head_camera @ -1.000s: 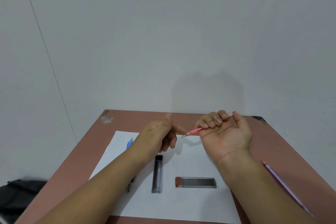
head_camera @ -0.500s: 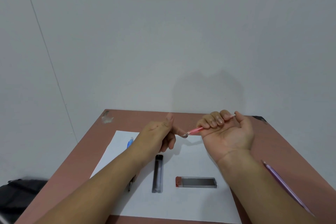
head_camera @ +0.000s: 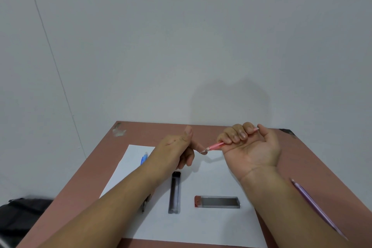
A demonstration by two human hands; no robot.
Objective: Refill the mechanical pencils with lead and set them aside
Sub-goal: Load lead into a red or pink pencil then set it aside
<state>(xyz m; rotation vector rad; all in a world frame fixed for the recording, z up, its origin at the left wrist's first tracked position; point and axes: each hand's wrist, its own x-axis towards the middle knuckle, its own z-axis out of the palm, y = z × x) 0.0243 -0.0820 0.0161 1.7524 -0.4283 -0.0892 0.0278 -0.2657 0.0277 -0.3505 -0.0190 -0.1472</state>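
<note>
My right hand (head_camera: 251, 147) is palm up and grips a pink mechanical pencil (head_camera: 215, 145), with the thumb at its back end. The pencil's tip points left and meets the outstretched index fingertip of my left hand (head_camera: 175, 151), whose thumb sticks up and whose other fingers are curled. A blue pencil (head_camera: 144, 158) lies on the white paper (head_camera: 201, 225), mostly hidden by my left forearm. A purple pencil (head_camera: 314, 205) lies on the table to the right of my right forearm. A black lead case (head_camera: 174, 192) and a red-capped lead case (head_camera: 217, 201) lie on the paper.
The brown table (head_camera: 302, 157) stands against a plain white wall. The metal tip of another pencil (head_camera: 145, 203) shows under my left forearm. A black bag (head_camera: 20, 217) sits on the floor at the lower left.
The pink pencil's tip has closed the small gap to my left index fingertip. My right thumb has curled in toward the pencil's back end. Everything on the table has stayed put.
</note>
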